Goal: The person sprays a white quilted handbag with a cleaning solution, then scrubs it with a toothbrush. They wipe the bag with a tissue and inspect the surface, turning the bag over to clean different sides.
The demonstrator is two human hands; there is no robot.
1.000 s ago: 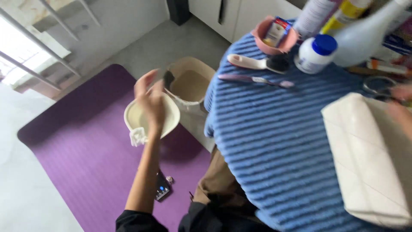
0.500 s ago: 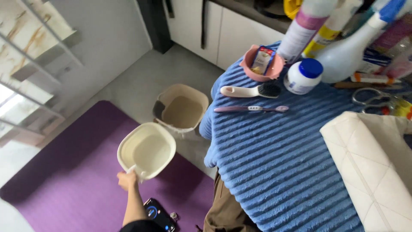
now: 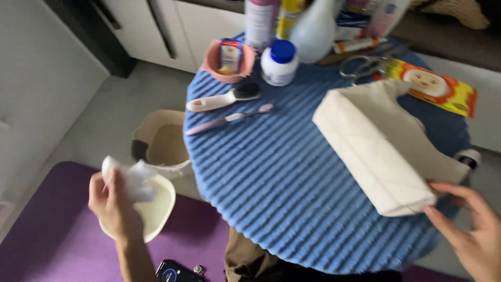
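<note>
Left hand (image 3: 112, 201) now raised from cream basin (image 3: 156, 209), lower left of frame, fingers closed on wet white cloth (image 3: 130, 177). Right hand (image 3: 467, 230) open, fingertips touching cream quilted bag (image 3: 381, 151) on blue tabletop (image 3: 276, 172), lower right.

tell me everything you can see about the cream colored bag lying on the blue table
The cream bag is a soft rectangular piece with diamond quilting stitched into its surface; it looks like leather or a leather-like material. It lies flat, running diagonally across the right side of the round blue ribbed table, one end toward the scissors, the other at the table's near right edge. There the right hand touches its corner with the fingertips. No strap or clasp shows.
</note>
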